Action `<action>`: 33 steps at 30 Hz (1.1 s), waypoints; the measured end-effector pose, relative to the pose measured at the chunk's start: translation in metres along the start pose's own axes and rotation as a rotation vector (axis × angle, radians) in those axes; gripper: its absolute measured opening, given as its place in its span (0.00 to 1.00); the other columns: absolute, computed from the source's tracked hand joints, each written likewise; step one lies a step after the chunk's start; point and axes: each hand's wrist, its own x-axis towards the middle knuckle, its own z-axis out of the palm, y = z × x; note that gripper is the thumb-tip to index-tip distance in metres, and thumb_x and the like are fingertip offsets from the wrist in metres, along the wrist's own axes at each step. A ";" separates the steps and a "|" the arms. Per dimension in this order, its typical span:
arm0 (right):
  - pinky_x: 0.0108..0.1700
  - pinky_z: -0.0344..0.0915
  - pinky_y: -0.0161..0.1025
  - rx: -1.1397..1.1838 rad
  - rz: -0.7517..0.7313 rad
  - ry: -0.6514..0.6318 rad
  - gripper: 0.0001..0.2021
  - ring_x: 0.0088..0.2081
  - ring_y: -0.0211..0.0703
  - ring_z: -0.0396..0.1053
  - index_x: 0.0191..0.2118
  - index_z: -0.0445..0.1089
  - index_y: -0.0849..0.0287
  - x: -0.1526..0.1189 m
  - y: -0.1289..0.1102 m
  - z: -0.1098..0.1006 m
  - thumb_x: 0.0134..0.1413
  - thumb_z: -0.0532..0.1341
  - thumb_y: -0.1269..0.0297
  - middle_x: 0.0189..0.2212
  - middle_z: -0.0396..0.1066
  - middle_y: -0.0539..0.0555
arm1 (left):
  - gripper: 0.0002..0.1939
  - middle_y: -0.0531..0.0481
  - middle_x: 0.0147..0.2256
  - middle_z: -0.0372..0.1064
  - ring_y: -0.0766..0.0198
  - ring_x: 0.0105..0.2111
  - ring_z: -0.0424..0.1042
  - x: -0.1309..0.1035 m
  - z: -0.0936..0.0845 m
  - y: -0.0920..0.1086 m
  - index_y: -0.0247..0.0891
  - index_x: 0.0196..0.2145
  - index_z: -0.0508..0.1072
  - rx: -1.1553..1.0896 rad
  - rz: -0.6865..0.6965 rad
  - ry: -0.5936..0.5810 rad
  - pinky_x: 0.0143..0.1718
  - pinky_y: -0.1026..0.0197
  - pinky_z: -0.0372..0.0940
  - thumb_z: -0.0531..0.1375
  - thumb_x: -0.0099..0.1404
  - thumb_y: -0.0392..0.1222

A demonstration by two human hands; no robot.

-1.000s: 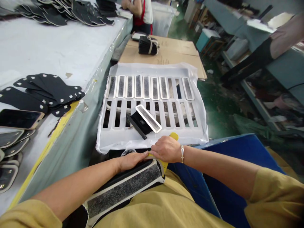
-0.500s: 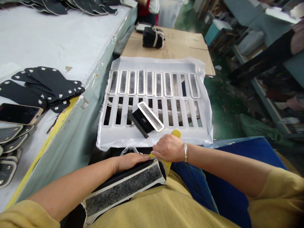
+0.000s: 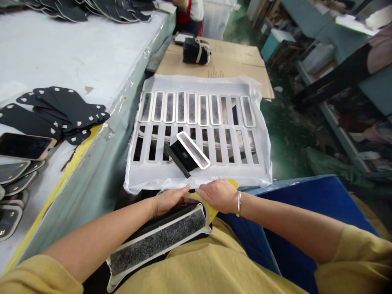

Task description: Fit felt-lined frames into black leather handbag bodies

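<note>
My right hand point(image 3: 219, 195) is closed on a yellow strip point(image 3: 214, 214) with a pale edge, whose far end sticks out past the knuckles. The strip bends over the right end of a black piece point(image 3: 180, 212) lying at my lap. A speckled grey panel point(image 3: 159, 241) with a cream border covers the side of this piece that faces me. My left hand point(image 3: 170, 201) is closed at the strip's other end, thumb uppermost, above the black piece. Its fingertips are partly hidden. The thumbs of both hands nearly meet.
Ahead lies a white slotted tray point(image 3: 147, 173) with several grey panels in its back row. A loose panel point(image 3: 193, 150) and a black flap piece point(image 3: 180, 157) rest on it. Left are a phone point(image 3: 26, 146) and black pieces point(image 3: 61, 108); right, a blue bin point(image 3: 300, 204).
My left hand has lifted from lying flat and curled in at the strip. My right hand has moved slightly down and right, and the strip now arches over the black piece's end.
</note>
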 end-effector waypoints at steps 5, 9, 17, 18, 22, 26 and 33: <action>0.29 0.53 0.37 0.047 0.061 0.056 0.22 0.29 0.43 0.71 0.34 0.67 0.58 -0.005 -0.006 0.004 0.65 0.40 0.56 0.28 0.73 0.55 | 0.30 0.41 0.44 0.72 0.53 0.47 0.68 0.002 0.001 0.003 0.29 0.41 0.74 -0.010 -0.009 -0.064 0.56 0.54 0.52 0.50 0.62 0.61; 0.29 0.53 0.37 0.052 0.079 0.128 0.20 0.29 0.44 0.71 0.33 0.67 0.58 -0.009 -0.009 0.010 0.65 0.41 0.58 0.27 0.73 0.54 | 0.26 0.43 0.45 0.72 0.53 0.48 0.67 0.001 0.000 0.003 0.32 0.43 0.74 0.052 0.009 -0.059 0.57 0.53 0.51 0.51 0.63 0.58; 0.29 0.52 0.38 -0.008 -0.097 0.140 0.19 0.27 0.44 0.70 0.32 0.68 0.61 -0.010 -0.004 0.007 0.64 0.44 0.58 0.26 0.72 0.56 | 0.30 0.48 0.37 0.75 0.55 0.43 0.70 -0.010 0.006 0.000 0.37 0.43 0.75 0.252 -0.033 -0.017 0.51 0.55 0.57 0.43 0.65 0.61; 0.29 0.52 0.38 -0.019 -0.112 0.134 0.20 0.27 0.44 0.70 0.32 0.68 0.61 -0.009 -0.003 0.006 0.65 0.44 0.58 0.26 0.73 0.56 | 0.31 0.49 0.36 0.75 0.54 0.42 0.71 -0.011 0.007 0.001 0.37 0.42 0.76 0.306 -0.047 0.044 0.50 0.55 0.58 0.44 0.64 0.62; 0.28 0.52 0.38 -0.047 -0.169 0.106 0.20 0.28 0.45 0.71 0.33 0.68 0.59 -0.005 0.001 0.002 0.64 0.44 0.57 0.26 0.73 0.56 | 0.30 0.50 0.35 0.75 0.54 0.40 0.70 -0.014 0.007 0.003 0.37 0.40 0.77 0.491 -0.083 0.194 0.45 0.58 0.60 0.46 0.63 0.62; 0.27 0.52 0.38 -0.045 -0.205 0.075 0.20 0.28 0.45 0.71 0.33 0.68 0.58 -0.001 0.003 0.001 0.64 0.43 0.57 0.26 0.73 0.55 | 0.26 0.52 0.32 0.75 0.57 0.37 0.70 -0.014 0.002 0.004 0.38 0.37 0.77 0.636 -0.052 0.235 0.43 0.60 0.60 0.48 0.63 0.60; 0.29 0.50 0.38 0.009 -0.251 0.087 0.20 0.28 0.43 0.69 0.32 0.68 0.60 0.002 0.007 0.006 0.64 0.44 0.57 0.27 0.73 0.55 | 0.28 0.52 0.36 0.72 0.60 0.39 0.67 -0.012 -0.003 0.006 0.37 0.37 0.75 0.788 0.080 0.123 0.47 0.63 0.58 0.44 0.65 0.60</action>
